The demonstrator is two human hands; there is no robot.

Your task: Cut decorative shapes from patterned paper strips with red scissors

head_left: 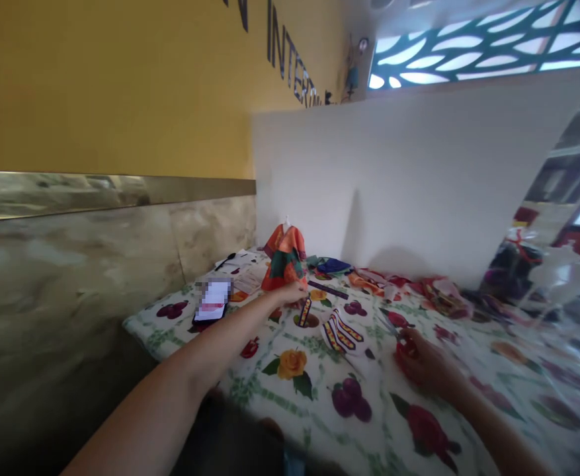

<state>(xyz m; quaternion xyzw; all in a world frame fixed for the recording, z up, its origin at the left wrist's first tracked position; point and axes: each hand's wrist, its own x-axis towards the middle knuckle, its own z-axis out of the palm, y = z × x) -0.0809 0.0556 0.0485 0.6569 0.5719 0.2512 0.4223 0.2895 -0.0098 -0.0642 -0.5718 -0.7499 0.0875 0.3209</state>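
Reaching across the flowered tablecloth, my left hand [293, 293] has its fingers closed at the upper end of a short patterned ribbon [305, 313] in dark blue, yellow and red. Just behind that hand stands a small orange and green dress [284, 254]. My right hand [418, 363] is wrapped round the red handles of a pair of scissors [389, 324], whose blades point away to the left. Between the hands lies a white piece with several patterned ribbon stripes [340, 332]. A dark narrow strip [328, 289] rests beyond my left hand.
A phone [212, 301] with a lit screen lies at the left, near papers [237, 261] and a dark pen-like object. Crumpled orange and pink cloths [393, 284] and a blue cloth [333, 266] sit along the white partition [409, 178]. Clear plastic [567, 284] is at the right.
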